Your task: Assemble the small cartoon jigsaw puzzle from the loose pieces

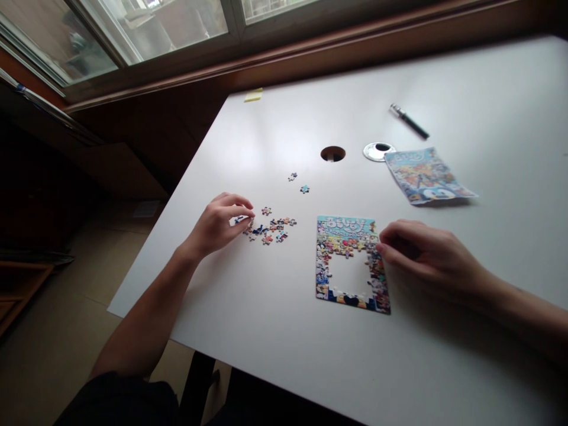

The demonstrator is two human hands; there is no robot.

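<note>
The puzzle (345, 241), with an irregular gap in its middle, is set right of the frame's centre on the tabletop (261, 302). Loose pieces (277, 224) are clustered left of it, and two strays (305, 189) are scattered above them. The left hand (219, 218) is held at the cluster's left edge, thumb and index finger brought near each other. The right hand (419, 245) is curled at the puzzle's right border, thumb and index tips drawn close; whether anything is pinched in either cannot be told.

The joined border could be buckled or pulled apart if it were pushed sideways by the right hand. Pieces could be swept off the tabletop's left edge by a careless wrist, and a stray could be lost down the hole (332, 154) if it were knocked upward.

Some pieces are covered by the left fingers; their prints are too small to read. The right forearm is cut off by the frame.
</note>
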